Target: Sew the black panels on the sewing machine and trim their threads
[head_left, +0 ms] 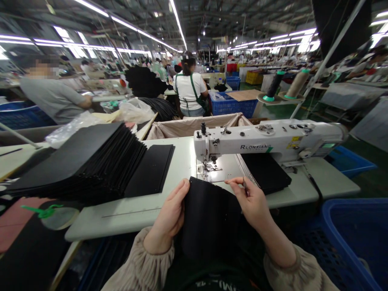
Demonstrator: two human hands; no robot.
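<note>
A flat black panel (pixel 209 218) with a row of small pale marks along its upper edge is held up in front of me. My left hand (pixel 172 214) grips it by the left edge, thumb near the upper corner. My right hand (pixel 253 204) is closed at the panel's upper right, thumb and forefinger pinched together by the edge. A slim dark pointed tool (pixel 245 186) sticks up from its fingers; its exact kind is unclear. Just beyond the panel stands a white sewing machine (pixel 254 137), its needle area (pixel 212 165) lit.
Left on the table (pixel 127 212) lie a large stack of black panels (pixel 91 149) and a smaller pile (pixel 150 167). More black pieces (pixel 266 171) lie under the machine arm. A blue basket (pixel 351 238) stands at right. Thread cones (pixel 274 87) stand behind; co-workers (pixel 189 89) sit beyond.
</note>
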